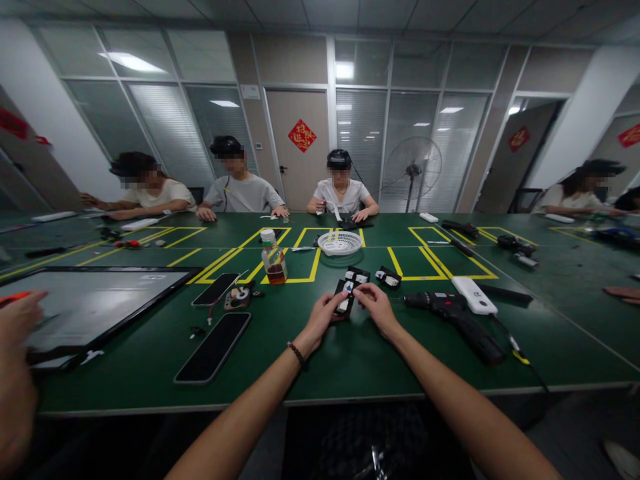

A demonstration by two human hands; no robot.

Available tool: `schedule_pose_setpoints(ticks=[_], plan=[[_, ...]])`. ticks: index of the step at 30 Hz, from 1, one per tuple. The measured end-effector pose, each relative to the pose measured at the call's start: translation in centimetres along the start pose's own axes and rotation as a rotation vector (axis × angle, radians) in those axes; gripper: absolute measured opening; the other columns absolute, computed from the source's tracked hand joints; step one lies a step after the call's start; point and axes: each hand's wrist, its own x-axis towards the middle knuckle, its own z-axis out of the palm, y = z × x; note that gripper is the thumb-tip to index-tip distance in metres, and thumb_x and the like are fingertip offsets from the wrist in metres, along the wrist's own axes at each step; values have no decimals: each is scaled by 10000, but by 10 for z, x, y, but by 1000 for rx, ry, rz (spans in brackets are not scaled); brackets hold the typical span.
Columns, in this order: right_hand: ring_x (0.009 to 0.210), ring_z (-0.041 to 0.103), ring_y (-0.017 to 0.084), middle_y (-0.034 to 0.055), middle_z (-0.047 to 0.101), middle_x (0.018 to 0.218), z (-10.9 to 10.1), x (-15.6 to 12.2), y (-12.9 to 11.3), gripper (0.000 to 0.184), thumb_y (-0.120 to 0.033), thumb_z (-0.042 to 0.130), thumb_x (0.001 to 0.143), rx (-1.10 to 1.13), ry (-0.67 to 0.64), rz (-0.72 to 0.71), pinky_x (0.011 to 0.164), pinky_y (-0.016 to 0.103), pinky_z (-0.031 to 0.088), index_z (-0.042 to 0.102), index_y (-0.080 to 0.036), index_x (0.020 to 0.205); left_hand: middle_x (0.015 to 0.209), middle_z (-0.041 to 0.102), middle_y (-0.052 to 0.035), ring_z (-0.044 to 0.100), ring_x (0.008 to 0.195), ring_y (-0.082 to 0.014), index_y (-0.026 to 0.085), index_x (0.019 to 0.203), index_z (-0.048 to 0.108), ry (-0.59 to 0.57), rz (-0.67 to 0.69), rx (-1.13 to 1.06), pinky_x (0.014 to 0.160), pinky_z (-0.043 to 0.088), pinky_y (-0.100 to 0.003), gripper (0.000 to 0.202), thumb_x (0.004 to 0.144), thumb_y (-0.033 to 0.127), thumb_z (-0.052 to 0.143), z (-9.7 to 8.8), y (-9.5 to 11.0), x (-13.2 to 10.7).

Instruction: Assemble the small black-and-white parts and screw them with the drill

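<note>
My left hand (323, 320) is closed on a small black block with white parts on it (345, 305), its thumb lying on the white top. From the other side, my right hand (376, 307) pinches at the block's right edge with bent fingers; whether it also holds something small is hidden. Just beyond my fingertips lies a similar black-and-white piece (357, 275), touching or very near the held one. Another such piece (388, 277) sits apart to the right. A black cordless drill (457, 317) lies to the right of my right hand, its chuck toward me and the pieces.
Left of my hands are two phones (214, 350), a small part with wires (239, 295) and a bottle (274, 260). A white basket (340, 243) stands ahead; a white power bank (475, 297) is right. At far left a co-worker's hand (20, 320) is over a flat panel (115, 307).
</note>
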Motion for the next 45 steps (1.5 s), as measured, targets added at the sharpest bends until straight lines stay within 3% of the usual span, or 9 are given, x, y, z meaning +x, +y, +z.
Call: schedule_pose_setpoints(ticks=[5, 8, 12, 22, 31, 45], plan=[[946, 635, 211, 74, 649, 1100, 3, 1, 6, 524, -477, 757, 705, 127, -8, 125, 733, 318, 529, 577, -233, 1133, 894, 685, -94, 667, 813, -189, 152, 921, 670, -42, 8, -12, 701, 573, -288, 462, 680, 534, 765, 0, 0, -1], [1041, 637, 231, 90, 657, 1159, 4, -1, 8, 503, -458, 749, 732, 205, -78, 162, 835, 369, 529, 587, -226, 1148, 934, 690, -109, 676, 842, -195, 150, 950, 660, -46, -1, -29, 730, 574, -296, 471, 681, 520, 776, -2, -3, 1], [1042, 649, 239, 84, 687, 1121, 2, -3, 6, 419, -440, 737, 758, 232, -147, 148, 910, 410, 507, 632, -207, 1090, 980, 683, -122, 673, 896, -202, 150, 985, 659, -103, -7, -56, 767, 576, -312, 463, 705, 502, 769, -5, -5, 3], [989, 660, 229, 58, 705, 1024, 0, -4, 4, 404, -410, 774, 721, 212, -121, 112, 938, 428, 501, 652, -190, 1037, 1005, 688, -109, 662, 948, -216, 158, 991, 672, -155, -10, -71, 801, 572, -344, 433, 746, 512, 721, -7, 2, -3], [966, 655, 224, 55, 694, 1036, -1, -1, 6, 366, -383, 769, 736, 254, -143, 125, 885, 380, 519, 658, -190, 1026, 910, 695, -75, 656, 831, -199, 140, 1003, 702, -72, 182, 99, 711, 553, -296, 484, 738, 546, 704, -10, -11, 5], [913, 646, 196, 46, 691, 994, -6, -1, 5, 341, -367, 772, 730, 237, -137, 111, 838, 342, 519, 659, -196, 1003, 1079, 701, -101, 660, 954, -200, 139, 1109, 672, -231, 67, -44, 864, 533, -321, 454, 747, 400, 760, -5, -8, 3]])
